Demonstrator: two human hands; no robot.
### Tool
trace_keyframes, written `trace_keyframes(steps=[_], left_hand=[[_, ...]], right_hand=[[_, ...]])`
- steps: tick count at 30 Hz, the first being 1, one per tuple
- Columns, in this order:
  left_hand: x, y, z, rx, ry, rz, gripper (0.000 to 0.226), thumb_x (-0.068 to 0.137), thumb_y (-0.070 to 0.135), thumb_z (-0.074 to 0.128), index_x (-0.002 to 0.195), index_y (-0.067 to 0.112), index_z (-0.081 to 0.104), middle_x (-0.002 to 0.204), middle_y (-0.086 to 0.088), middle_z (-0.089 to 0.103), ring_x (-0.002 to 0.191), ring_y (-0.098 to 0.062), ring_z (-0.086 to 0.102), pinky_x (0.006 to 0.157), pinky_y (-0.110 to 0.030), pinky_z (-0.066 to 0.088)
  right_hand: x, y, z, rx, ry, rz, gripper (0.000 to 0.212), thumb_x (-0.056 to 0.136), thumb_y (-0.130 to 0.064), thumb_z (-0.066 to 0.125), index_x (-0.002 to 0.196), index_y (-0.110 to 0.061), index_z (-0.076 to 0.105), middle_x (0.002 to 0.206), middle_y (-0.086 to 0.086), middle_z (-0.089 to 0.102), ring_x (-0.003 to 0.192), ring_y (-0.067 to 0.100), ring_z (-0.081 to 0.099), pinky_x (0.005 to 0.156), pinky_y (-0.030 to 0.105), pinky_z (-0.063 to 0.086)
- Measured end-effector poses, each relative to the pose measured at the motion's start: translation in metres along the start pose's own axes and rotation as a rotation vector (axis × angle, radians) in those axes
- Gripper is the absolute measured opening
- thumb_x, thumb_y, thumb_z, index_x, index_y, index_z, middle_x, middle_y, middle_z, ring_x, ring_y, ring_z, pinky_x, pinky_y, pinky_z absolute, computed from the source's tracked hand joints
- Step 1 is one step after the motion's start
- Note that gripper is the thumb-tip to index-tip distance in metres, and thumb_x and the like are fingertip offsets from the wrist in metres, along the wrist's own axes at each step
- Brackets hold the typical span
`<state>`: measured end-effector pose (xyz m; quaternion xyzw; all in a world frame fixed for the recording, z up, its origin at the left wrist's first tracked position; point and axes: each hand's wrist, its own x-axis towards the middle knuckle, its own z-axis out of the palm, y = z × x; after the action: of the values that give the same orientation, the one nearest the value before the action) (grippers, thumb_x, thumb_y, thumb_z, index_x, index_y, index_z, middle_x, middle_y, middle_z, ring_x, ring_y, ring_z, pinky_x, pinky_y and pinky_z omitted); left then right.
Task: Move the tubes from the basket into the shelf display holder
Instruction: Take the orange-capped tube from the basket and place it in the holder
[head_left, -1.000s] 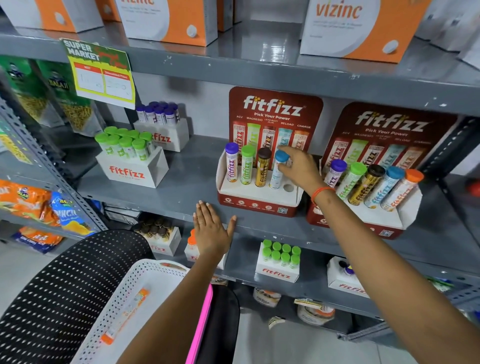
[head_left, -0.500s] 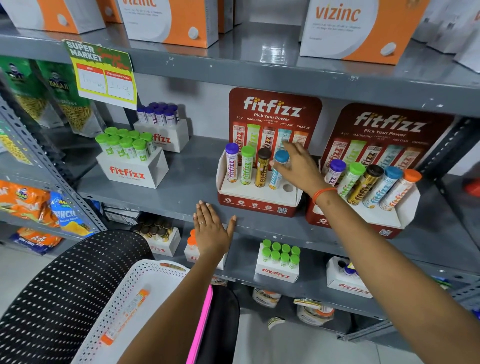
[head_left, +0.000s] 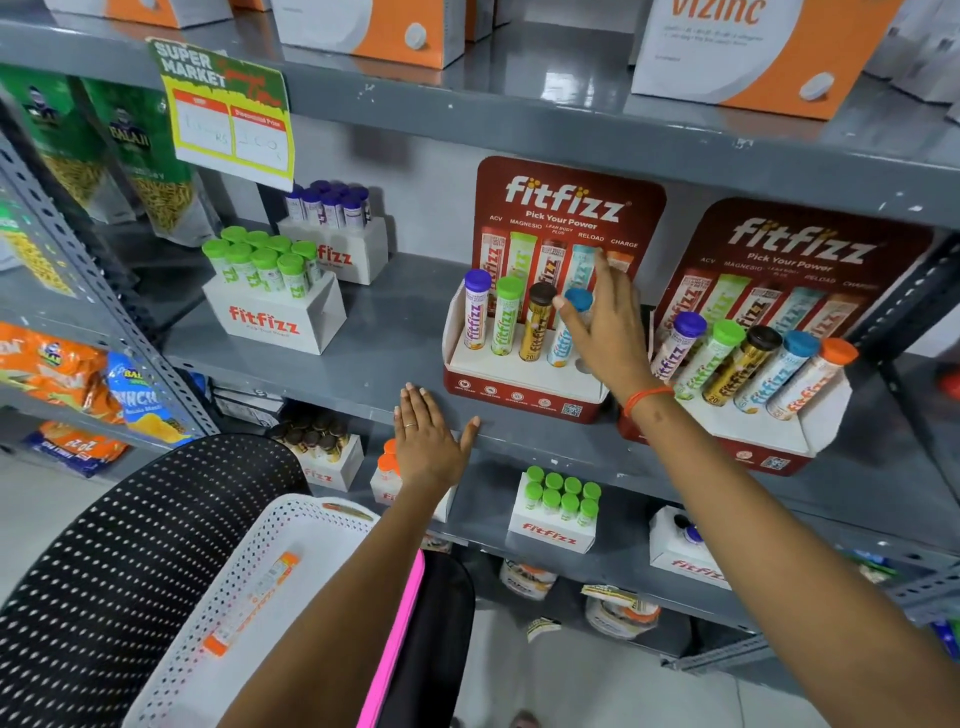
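Now that the right hand (head_left: 605, 332) has let go and spread its fingers, which were wrapped round the blue-capped tube (head_left: 569, 327) a second ago, that tube stands in slot 4 of the red fitfizz holder (head_left: 524, 387), next to the purple, green and brown-capped ones. The left hand (head_left: 428, 441) stays flat and open on the edge of the grey shelf (head_left: 311, 364), holding nothing. So 4 tubes look done, the last hole by the right wrist seems free, and 1 orange-capped tube (head_left: 254, 597) waits in the white basket (head_left: 208, 639) below.
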<state>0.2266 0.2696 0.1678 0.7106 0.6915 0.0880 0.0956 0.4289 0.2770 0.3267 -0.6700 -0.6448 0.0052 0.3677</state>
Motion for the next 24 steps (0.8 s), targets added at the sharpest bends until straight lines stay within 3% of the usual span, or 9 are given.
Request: trace_keyframes(steps=[3,7,10,17,19,21,24], left_hand=[[-0.011,-0.02,-0.007,-0.077,0.054,0.053,0.094,0.085,0.072,0.009,0.148,0.002,-0.002,0.158,-0.016,-0.003,0.145,-0.027,-0.005,0.116,-0.037,-0.005],[-0.064,-0.078,-0.008,-0.177,0.263,0.007,0.083,0.091,0.058,0.026,0.145,-0.005,0.017,0.154,-0.021,0.016,0.144,-0.029,0.01,0.118,-0.042,0.012],[-0.119,-0.133,0.009,-0.169,0.319,-0.153,0.077,0.093,0.049,0.037,0.143,-0.007,0.021,0.152,-0.024,0.022,0.143,-0.031,0.015,0.116,-0.042,0.017],[-0.233,-0.255,0.06,-0.084,0.146,-0.611,0.08,0.092,0.054,0.029,0.141,-0.01,0.025,0.15,-0.027,0.026,0.14,-0.035,0.022,0.115,-0.045,0.019],[-0.251,-0.271,0.07,-0.074,0.108,-0.687,0.081,0.091,0.055,0.029,0.14,-0.01,0.027,0.148,-0.028,0.029,0.139,-0.037,0.026,0.115,-0.045,0.02],[-0.262,-0.279,0.082,-0.072,0.063,-0.727,0.081,0.09,0.054,0.028,0.139,-0.01,0.027,0.147,-0.028,0.031,0.138,-0.038,0.028,0.113,-0.047,0.021],[-0.272,-0.283,0.1,-0.063,0.02,-0.738,0.081,0.09,0.055,0.029,0.141,-0.008,0.026,0.148,-0.026,0.031,0.138,-0.037,0.027,0.114,-0.046,0.019]], right_hand=[[-0.026,-0.031,0.022,0.087,0.163,-0.119,0.044,0.095,-0.024,0.049,0.134,-0.008,0.04,0.133,0.02,0.047,0.125,0.03,0.041,0.107,0.041,0.037],[-0.074,-0.082,0.086,0.251,0.079,-0.329,0.031,0.092,-0.016,0.05,0.121,-0.004,0.051,0.12,0.02,0.054,0.115,0.028,0.046,0.103,0.037,0.037],[-0.119,-0.117,0.148,0.329,-0.128,-0.381,0.027,0.091,-0.014,0.051,0.116,-0.004,0.054,0.116,0.018,0.056,0.11,0.03,0.05,0.098,0.039,0.041],[-0.241,-0.169,0.28,0.267,-0.731,-0.521,0.035,0.084,-0.023,0.043,0.109,-0.004,0.059,0.106,0.019,0.062,0.099,0.037,0.057,0.088,0.042,0.045],[-0.267,-0.177,0.311,0.185,-0.866,-0.597,0.032,0.082,-0.02,0.05,0.107,-0.002,0.06,0.103,0.021,0.064,0.096,0.04,0.058,0.084,0.042,0.049],[-0.285,-0.183,0.336,0.129,-1.006,-0.671,0.033,0.079,-0.011,0.061,0.11,0.002,0.059,0.109,0.025,0.063,0.105,0.044,0.055,0.089,0.047,0.05],[-0.302,-0.193,0.364,-0.048,-1.182,-0.823,0.037,0.086,-0.008,0.053,0.122,-0.001,0.051,0.129,0.019,0.053,0.126,0.036,0.041,0.099,0.046,0.042]])
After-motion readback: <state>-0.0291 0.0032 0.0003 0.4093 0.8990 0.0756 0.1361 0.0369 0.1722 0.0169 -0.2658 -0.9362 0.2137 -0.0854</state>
